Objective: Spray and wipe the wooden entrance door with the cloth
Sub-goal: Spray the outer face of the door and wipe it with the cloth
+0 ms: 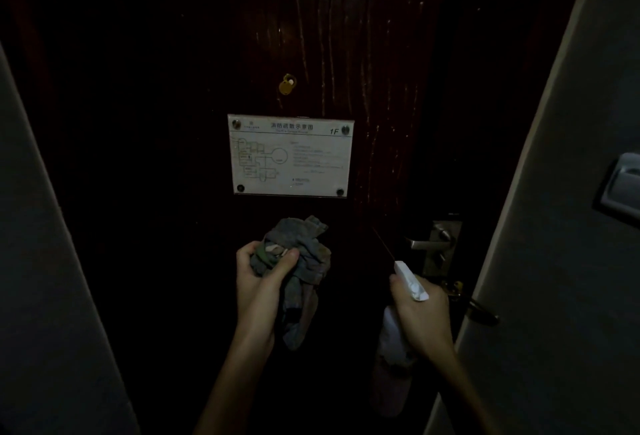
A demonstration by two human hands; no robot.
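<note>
Starting from what is nearest me, my left hand [263, 275] has fingers and thumb wrapped round a crumpled grey-green cloth [304, 251], bunched into a ball with a loose tail hanging below the fist. Level with it and off to the right, my right hand [422, 317] grasps a white plastic spray bottle [410, 280] by the neck. The body hangs below the fist and the nozzle tips up and slightly left, toward the wood. A thin dark line runs on from the nozzle tip; I cannot tell what it is.

Both hands are close in front of the dark wooden door [156, 123], at its lower middle. Whether the cloth touches the panel I cannot tell. Right of the bottle sits the silver lever handle [426, 242]. Directly above the cloth is the white rectangular evacuation plaque [291, 157], and above that a small brass peephole cover [287, 83].

As I judge it, the next move turns on the band of pale wet streaks [332, 36]. They lie up and to the right of the cloth hand, above the plaque and along its right edge, and their long axis is vertical, following the grain. The bottle hand is on that side, but the cloth hand does the wiping, so I'd steer the cloth up and right past the plaque and stroke top to bottom.
</note>
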